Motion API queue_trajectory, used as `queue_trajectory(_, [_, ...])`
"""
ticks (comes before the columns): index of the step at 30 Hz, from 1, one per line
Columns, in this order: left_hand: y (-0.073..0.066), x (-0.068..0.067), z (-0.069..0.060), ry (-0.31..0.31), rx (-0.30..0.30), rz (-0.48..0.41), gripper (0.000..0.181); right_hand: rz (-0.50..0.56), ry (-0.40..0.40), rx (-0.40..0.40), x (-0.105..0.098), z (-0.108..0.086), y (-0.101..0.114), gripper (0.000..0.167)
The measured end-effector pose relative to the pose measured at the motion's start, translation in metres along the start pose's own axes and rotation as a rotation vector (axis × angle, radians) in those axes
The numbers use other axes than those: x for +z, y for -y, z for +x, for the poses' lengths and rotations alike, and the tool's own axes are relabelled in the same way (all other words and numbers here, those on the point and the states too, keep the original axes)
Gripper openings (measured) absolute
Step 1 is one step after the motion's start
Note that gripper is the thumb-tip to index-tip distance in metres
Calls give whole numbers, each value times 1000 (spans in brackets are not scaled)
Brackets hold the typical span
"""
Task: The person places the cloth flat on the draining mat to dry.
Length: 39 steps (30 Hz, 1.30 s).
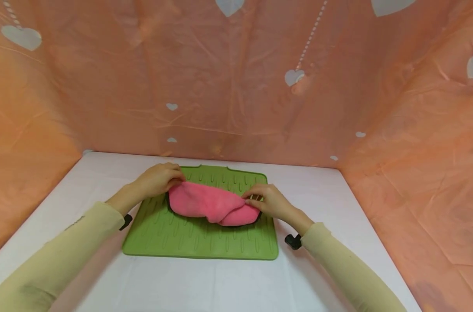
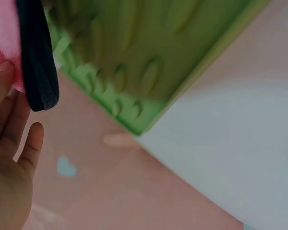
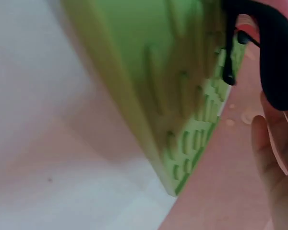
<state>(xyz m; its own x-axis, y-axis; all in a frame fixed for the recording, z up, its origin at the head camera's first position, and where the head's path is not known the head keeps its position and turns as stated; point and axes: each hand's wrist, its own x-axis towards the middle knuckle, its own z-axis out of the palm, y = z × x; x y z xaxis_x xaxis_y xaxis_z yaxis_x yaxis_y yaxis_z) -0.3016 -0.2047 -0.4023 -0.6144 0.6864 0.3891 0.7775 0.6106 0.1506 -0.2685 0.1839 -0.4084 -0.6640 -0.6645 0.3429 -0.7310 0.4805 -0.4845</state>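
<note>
A soft pink plush piece with a black edge, shaped much like a sleep mask (image 1: 205, 201), is held up over a green ribbed mat (image 1: 201, 245). My left hand (image 1: 160, 178) pinches its upper left end; in the left wrist view the thumb lies on the pink plush and the fingers are behind it. At the other end, my right hand (image 1: 269, 200) pinches the upper right edge. A fold runs through the plush near that hand. Black strap-like parts (image 3: 229, 62) hang below it in the right wrist view, where the fingertips are mostly hidden.
The mat lies on a white table (image 1: 174, 286), its notched side toward the back. Orange sheeting with pale hearts (image 1: 228, 108) stands behind the table and along both sides. Small black devices (image 1: 293, 241) sit at both wrists.
</note>
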Motion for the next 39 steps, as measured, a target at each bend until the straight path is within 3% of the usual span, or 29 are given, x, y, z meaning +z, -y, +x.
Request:
queue_trajectory(6, [-5, 15, -6, 86, -15, 2, 14, -51, 158, 8, 9, -3, -2, 15])
queue_trajectory(10, [-9, 16, -9, 107, -37, 5, 14, -80, 243, 3, 11, -3, -2, 18])
queue_trajectory(13, [-13, 13, -13, 102, -74, -2, 12, -56, 255, -2, 8, -2, -2, 18])
queue_trajectory(16, [-16, 9, -20, 82, -151, -23, 14, 5, 223, 24, 4, 2, -2, 19])
queue_trajectory(20, [-19, 4, -33, 50, -314, -75, 23, 57, 155, 126, 2, 10, -7, 21])
queue_trajectory(23, [-20, 3, -42, 46, -441, -136, 28, 51, 133, 196, 3, 16, -11, 22])
queue_trajectory(26, [-19, 6, -49, 54, -513, -218, 30, 31, 142, 233, 6, 22, -15, 23])
queue_trajectory(30, [-19, 13, -53, 68, -533, -279, 30, 20, 164, 255, 12, 27, -21, 20])
queue_trajectory(39, [-26, 19, -55, 67, -532, -286, 29, 17, 191, 243, 20, 30, -26, 14])
